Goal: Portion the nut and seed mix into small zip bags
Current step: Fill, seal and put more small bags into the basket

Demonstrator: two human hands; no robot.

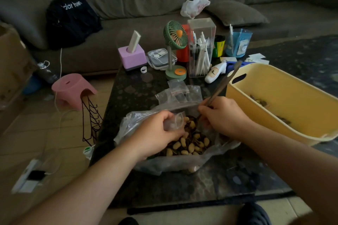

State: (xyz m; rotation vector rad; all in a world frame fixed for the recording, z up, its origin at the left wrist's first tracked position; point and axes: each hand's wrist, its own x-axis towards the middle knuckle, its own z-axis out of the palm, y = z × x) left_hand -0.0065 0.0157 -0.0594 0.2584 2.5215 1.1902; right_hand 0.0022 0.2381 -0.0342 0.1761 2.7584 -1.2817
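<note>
Plastic crinkles everywhere: one big bag [164,162] lies open on the dark counter [201,188], holding the nut mix [190,146]. The left hand [155,133] has its grip pinched round one small zip bag [175,121], held just over the mix. The right hand [225,117] has its grip closed on one long-handled spoon [219,89], whose bowl seems to sit at the small bag's mouth, though blur hides the rim.

Risk, as I judge it: the small bag's mouth is narrow and limp, so a tilted spoon could spill nuts back, or the mouth could fold shut.

Spare zip bags [179,90] lie behind, perhaps three or four. One yellow tub [274,86] stands at right, a few dark bits inside.
</note>
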